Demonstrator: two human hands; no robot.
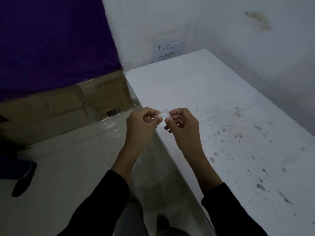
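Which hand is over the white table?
The right hand, pinching the L-shaped piece above the table; the left hand, on its other end, is mostly past the edge, over the floor.

Both forearms are extended forward from black sleeves (102,201) (ending short of the wrists), and the left hand (139,128) and the right hand (185,130) are held close together, backs upward. The fingers (150,114) of both are curled, and a small clear piece (164,112) is pinched between them, one end in each.
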